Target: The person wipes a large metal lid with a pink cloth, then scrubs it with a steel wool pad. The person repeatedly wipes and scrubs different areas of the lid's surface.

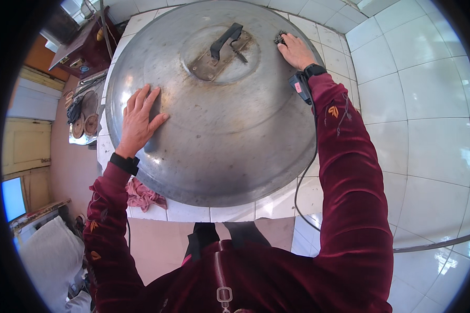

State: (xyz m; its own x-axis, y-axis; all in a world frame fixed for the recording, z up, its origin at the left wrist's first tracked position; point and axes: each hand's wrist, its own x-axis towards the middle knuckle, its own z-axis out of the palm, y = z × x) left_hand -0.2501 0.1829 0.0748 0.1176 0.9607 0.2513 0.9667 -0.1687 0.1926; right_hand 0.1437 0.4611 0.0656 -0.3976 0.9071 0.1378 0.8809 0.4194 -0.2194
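A large round metal lid (227, 156) lies domed side up on a white tiled counter. Its black handle (224, 41) rises from a riveted metal plate, with brownish stains around it. Near the lid's left edge, my left hand (139, 113) rests on the metal with fingers spread and nothing in it. At the far right part of the lid, my right hand (295, 51) presses on a dark metal scouring pad (281, 37), which shows only in part beyond the fingers. A black device with a cable (301, 87) hangs at my right wrist.
On the counter's front left corner lies a crumpled pink cloth (145, 194). A white tiled wall (407, 98) bounds the right side. At the left stand a dark red box (78, 54) and a low surface with round wooden discs (91, 124). White fabric (53, 254) hangs at lower left.
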